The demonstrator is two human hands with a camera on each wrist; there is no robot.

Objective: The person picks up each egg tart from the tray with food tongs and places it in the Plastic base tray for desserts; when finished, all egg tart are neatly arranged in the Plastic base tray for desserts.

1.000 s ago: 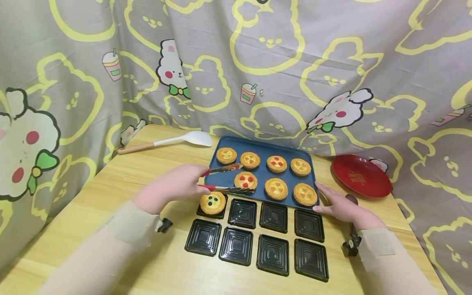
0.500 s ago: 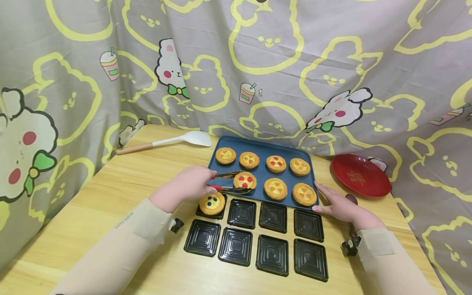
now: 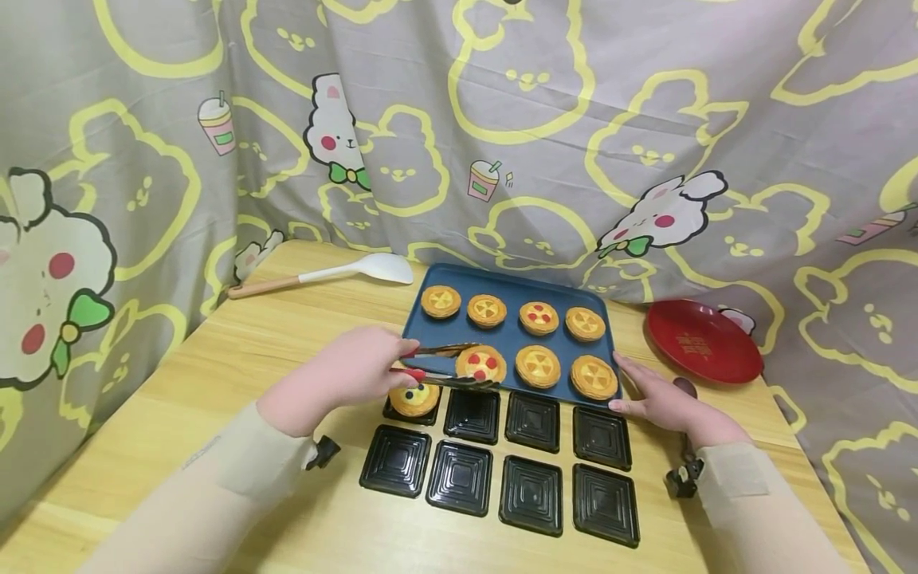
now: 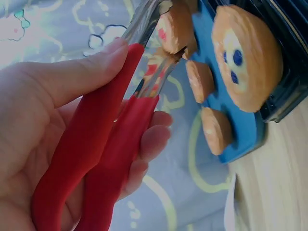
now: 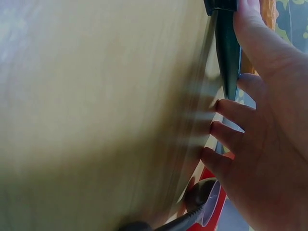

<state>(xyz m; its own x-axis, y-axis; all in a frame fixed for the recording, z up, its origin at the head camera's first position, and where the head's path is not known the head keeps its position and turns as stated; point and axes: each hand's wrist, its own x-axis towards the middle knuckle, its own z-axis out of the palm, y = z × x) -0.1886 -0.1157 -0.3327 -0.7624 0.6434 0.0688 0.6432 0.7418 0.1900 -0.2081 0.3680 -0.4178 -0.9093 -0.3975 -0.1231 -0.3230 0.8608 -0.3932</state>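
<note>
My left hand grips metal tongs by their red handles. The tong arms lie either side of a tart with red dots, at the front edge of the blue baking tray; it appears raised. Several other tarts sit on the tray, mostly with a yellow wedge pattern. Below the tongs, a tart with dark blue dots stands in a black square holder, partly covered by them. My right hand rests against the tray's right edge with its fingers extended, its thumb at the front corner.
Several black square holders lie in two rows in front of the tray. A white spatula with a wooden handle lies back left. A red plate stands back right, and a dark ladle lies beside my right hand.
The tongs first came down around the red-dotted tart. Since then that tart has shifted towards me, to the tray's front edge. My right hand has stayed in place.
</note>
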